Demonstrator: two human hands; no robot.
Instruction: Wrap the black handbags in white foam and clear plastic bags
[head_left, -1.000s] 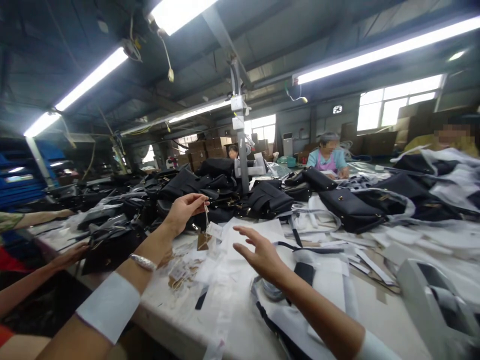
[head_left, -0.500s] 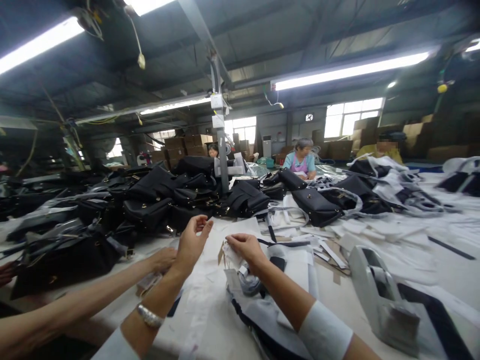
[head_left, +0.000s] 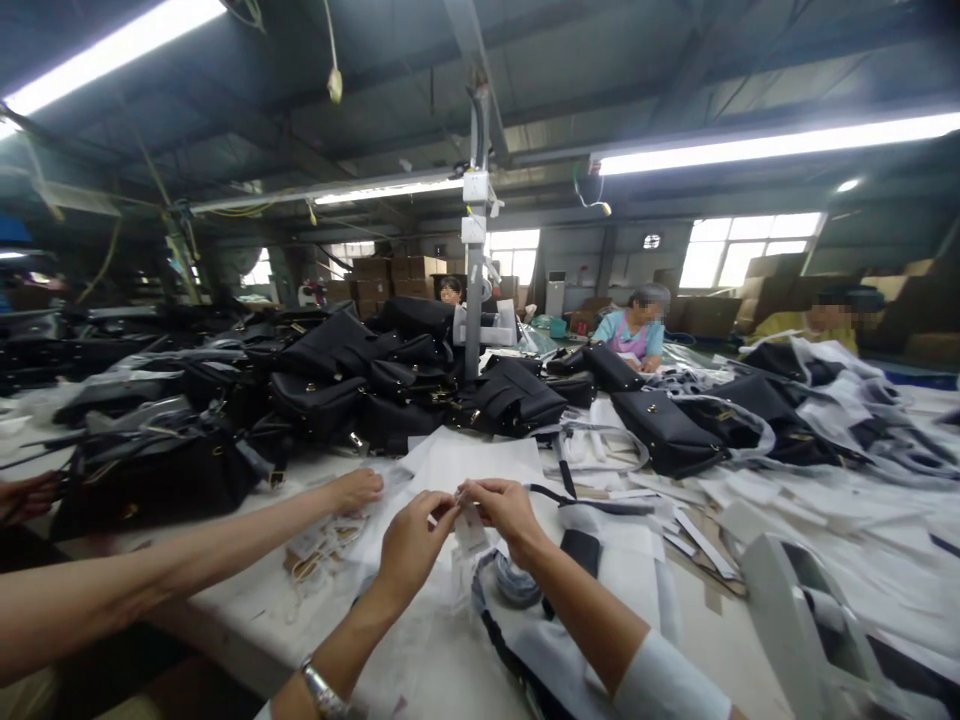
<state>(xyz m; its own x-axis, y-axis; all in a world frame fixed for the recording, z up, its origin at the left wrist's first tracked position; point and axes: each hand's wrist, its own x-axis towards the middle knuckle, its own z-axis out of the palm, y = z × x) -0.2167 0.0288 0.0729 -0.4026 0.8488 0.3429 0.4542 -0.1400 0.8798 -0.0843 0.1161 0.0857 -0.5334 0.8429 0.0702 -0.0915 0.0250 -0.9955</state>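
Observation:
My left hand (head_left: 415, 545) and my right hand (head_left: 511, 518) meet over the table, fingertips pinched together. Between them hangs a small whitish tag (head_left: 470, 532), blurred; its upper end is hidden by my fingers. Below and to the right lies a black bag wrapped in white paper (head_left: 637, 570), with a coiled clear-wrapped piece (head_left: 516, 580) on it. White sheets (head_left: 472, 458) are spread beyond my hands. A co-worker's hand (head_left: 354, 492) reaches in from the left, near a small pile of tags with strings (head_left: 319, 555).
Black bags (head_left: 330, 350) are heaped across the back of the table around a post (head_left: 474, 300). A tape dispenser (head_left: 810, 620) stands at front right, near paper scraps and strips (head_left: 705, 545). Other people (head_left: 634, 330) sit at the far side. Another hand (head_left: 30, 497) is at the left edge.
My left hand has come down and right, closing its fingertips against those of my right hand. The co-worker's hand has moved away from the tags. The view has swung left.

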